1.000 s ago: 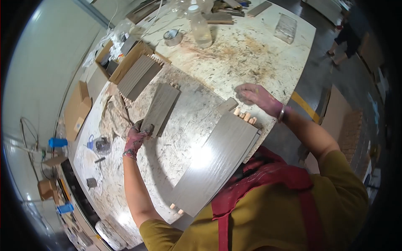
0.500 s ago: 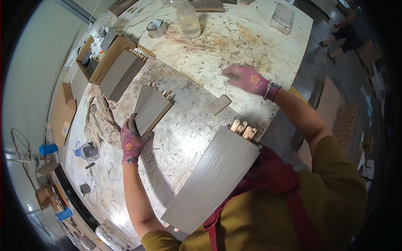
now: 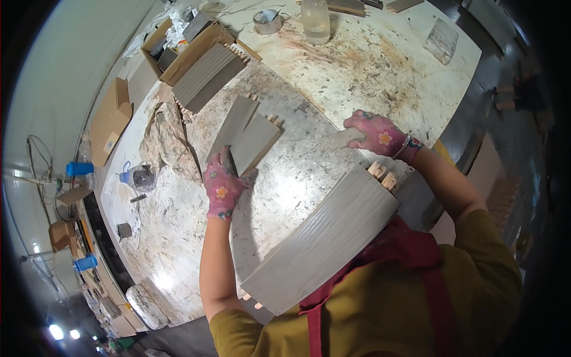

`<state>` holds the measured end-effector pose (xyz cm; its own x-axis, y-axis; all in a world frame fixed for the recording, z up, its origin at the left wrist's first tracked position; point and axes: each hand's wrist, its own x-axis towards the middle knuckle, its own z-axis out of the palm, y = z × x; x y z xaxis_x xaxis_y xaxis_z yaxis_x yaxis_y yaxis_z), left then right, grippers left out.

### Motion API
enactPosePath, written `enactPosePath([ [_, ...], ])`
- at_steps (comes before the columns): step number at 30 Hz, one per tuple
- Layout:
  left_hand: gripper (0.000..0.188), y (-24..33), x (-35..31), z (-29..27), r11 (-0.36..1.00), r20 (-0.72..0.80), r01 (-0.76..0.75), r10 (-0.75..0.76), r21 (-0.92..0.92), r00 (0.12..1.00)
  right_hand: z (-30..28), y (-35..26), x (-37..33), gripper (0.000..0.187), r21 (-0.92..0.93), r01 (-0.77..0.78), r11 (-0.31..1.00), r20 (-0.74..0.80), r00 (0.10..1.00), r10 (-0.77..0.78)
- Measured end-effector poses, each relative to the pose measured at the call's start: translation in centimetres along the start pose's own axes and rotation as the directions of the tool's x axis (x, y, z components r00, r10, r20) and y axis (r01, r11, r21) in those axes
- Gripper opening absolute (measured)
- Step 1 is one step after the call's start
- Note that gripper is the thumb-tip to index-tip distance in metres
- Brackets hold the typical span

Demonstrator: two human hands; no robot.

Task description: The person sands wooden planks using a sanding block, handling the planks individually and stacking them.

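Observation:
Both of my hands wear pink flowered gloves. My left hand (image 3: pixel 225 185) is at the near end of a grey board (image 3: pixel 259 144) with wooden pegs on its far edge, thumb and fingers around its corner. A second grey pegged board (image 3: pixel 234 122) lies beside it, slightly overlapped. My right hand (image 3: pixel 380 135) pinches a small flat grey block (image 3: pixel 345 138) over the table, right of the boards. Close to my body lies a larger grey board (image 3: pixel 324 238), with pale pegs (image 3: pixel 382 174) sticking out of both its ends; it may be a stack.
A stack of grey pegged boards (image 3: pixel 208 77) leans by an open cardboard box (image 3: pixel 172 74) at the far left. A stained cloth (image 3: pixel 169 140) and a clear bottle (image 3: pixel 140 177) lie left. A tape roll (image 3: pixel 267 24) and a bottle of liquid (image 3: pixel 315 24) stand at the back.
My right hand has come down onto the small block and taken hold of it. My left hand stays at the board's end. The whole view has shifted somewhat.

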<state>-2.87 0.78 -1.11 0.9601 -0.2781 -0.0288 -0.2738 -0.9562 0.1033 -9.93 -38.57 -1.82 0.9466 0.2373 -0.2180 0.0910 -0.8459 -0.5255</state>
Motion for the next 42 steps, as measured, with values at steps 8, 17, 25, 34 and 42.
enactPosePath([
  [8,0.084,4.1,-2.8,0.4,0.985,-0.140,-0.165,0.157,-0.054,0.978,-1.4,-1.3,1.8,0.052,-0.178,0.177,0.968,0.127,0.980,-0.156],
  [17,0.085,6.1,-1.3,0.3,0.982,-0.027,-0.135,0.132,-0.133,0.991,-2.1,-4.7,8.7,0.065,0.562,0.110,0.820,-0.122,0.991,-0.050],
  [25,0.080,8.1,-2.5,2.0,0.978,-0.244,-0.195,0.172,-0.074,0.954,0.8,-5.4,10.2,0.059,0.316,0.176,0.932,-0.113,0.983,-0.147],
  [34,0.080,8.0,-2.3,2.3,0.981,-0.209,-0.168,0.146,-0.093,0.967,-1.2,-5.4,5.6,0.053,0.054,0.299,0.953,0.123,0.945,-0.303],
  [42,0.069,8.4,-1.4,1.6,0.955,-0.217,-0.284,0.261,-0.086,0.941,-5.2,-6.6,7.4,0.054,0.120,0.372,0.920,-0.047,0.928,-0.369],
])
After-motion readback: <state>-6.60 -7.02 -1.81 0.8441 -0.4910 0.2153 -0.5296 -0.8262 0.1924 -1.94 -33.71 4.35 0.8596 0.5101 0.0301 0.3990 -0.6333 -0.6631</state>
